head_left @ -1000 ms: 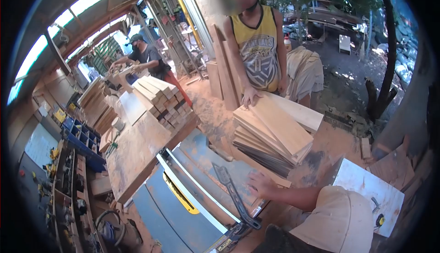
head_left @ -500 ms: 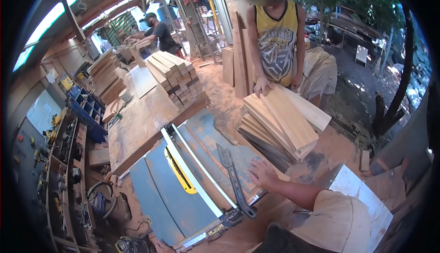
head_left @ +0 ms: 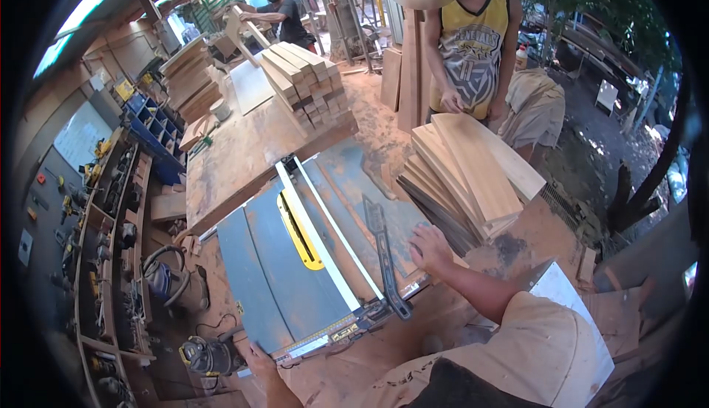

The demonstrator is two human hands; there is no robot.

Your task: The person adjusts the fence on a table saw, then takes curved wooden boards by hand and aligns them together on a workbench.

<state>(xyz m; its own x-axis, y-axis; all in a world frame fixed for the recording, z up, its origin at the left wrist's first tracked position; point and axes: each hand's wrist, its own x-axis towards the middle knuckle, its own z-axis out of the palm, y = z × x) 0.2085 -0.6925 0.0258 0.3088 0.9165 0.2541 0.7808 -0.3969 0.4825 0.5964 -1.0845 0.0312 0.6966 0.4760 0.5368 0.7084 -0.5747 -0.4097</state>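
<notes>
A table saw (head_left: 258, 260) with a dusty blue-grey top stands in front of me. Its yellow blade insert (head_left: 300, 231) lies beside the long metal fence (head_left: 319, 242). My right hand (head_left: 432, 249) rests on the saw's right side, fingers apart and slightly bent, holding nothing. A black push stick (head_left: 382, 253) lies just left of that hand. At the saw's front left corner is my left hand (head_left: 260, 360), partly seen, with its fingers stretched out against the edge. A ruler scale (head_left: 325, 340) runs along the front rail.
A co-worker in a yellow jersey (head_left: 476, 46) stands behind stacked boards (head_left: 473, 164). Cut wood strips (head_left: 306, 87) are piled on the workbench (head_left: 236, 157) beyond the saw. Tool shelves (head_left: 111, 238) line the left, near a vacuum (head_left: 166, 279). Another person (head_left: 292, 20) works farther back.
The view has shifted, bringing more of my left hand and forearm into sight. My right hand stays on the saw. The co-worker's hand has lifted off the top board.
</notes>
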